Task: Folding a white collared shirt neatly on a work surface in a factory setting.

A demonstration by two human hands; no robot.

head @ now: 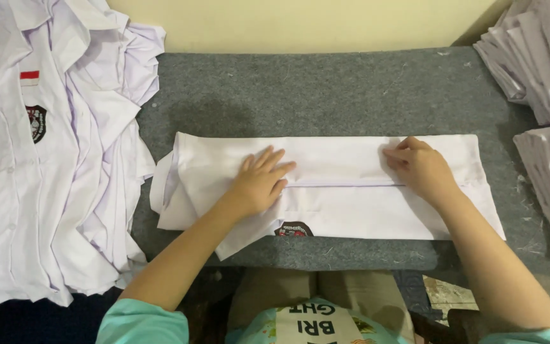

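Note:
A white shirt (345, 207) lies folded into a long strip across the grey felt table (326, 89), its collar end at the left and a dark round badge (293, 229) peeking out at the near edge. My left hand (259, 183) rests flat on the strip, fingers spread, left of centre. My right hand (420, 168) presses on the right part, fingers curled and pinching the fabric near a fold line.
A heap of unfolded white shirts (46, 159) with a red-and-white tag and dark crest lies at the left. Stacks of folded white shirts (545, 83) sit at the right edge. A cream wall borders the table's far side.

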